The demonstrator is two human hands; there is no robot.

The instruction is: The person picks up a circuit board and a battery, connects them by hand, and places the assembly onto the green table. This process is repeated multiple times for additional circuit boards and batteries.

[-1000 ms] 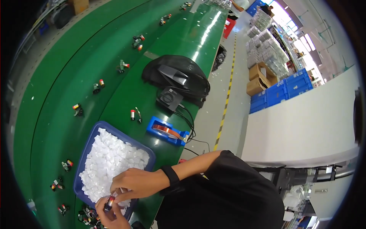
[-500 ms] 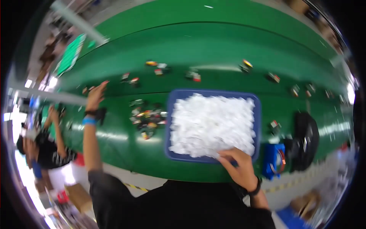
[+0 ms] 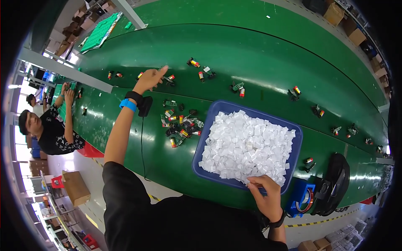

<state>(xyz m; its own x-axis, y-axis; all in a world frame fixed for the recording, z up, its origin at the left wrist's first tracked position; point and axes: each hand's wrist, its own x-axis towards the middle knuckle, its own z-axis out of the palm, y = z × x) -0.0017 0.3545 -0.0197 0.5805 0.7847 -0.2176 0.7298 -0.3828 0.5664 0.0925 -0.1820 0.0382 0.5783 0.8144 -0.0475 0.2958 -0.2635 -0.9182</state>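
Hands well apart on a long green tabletop [image 3: 259, 54]. Left hand [image 3: 150, 79] stretched far forward, index finger extended, fingers loosely open and holding nothing, tip just beside a small red-capped component [image 3: 169, 78] on the far strip of the tabletop. A blue band and a dark wrist device [image 3: 135, 100] sit on that forearm, a thin cord trailing down from it.

Right hand [image 3: 264, 193] rests at the near edge of a blue tray [image 3: 296, 144], fingers pinched together on a small white square [image 3: 250, 181] from the heap of white squares [image 3: 249, 146] filling the tray.

Between the two hands lies a loose cluster of small parts [image 3: 180, 125], red, yellow and green, just left of the tray. More single parts [image 3: 293, 92] are scattered along the far strip. Right of the tray: a blue tape dispenser [image 3: 303, 196] and a black rounded device [image 3: 337, 184]. At far left another person [image 3: 48, 129] sits at the same tabletop, and cardboard boxes [image 3: 75, 186] stand on the floor.
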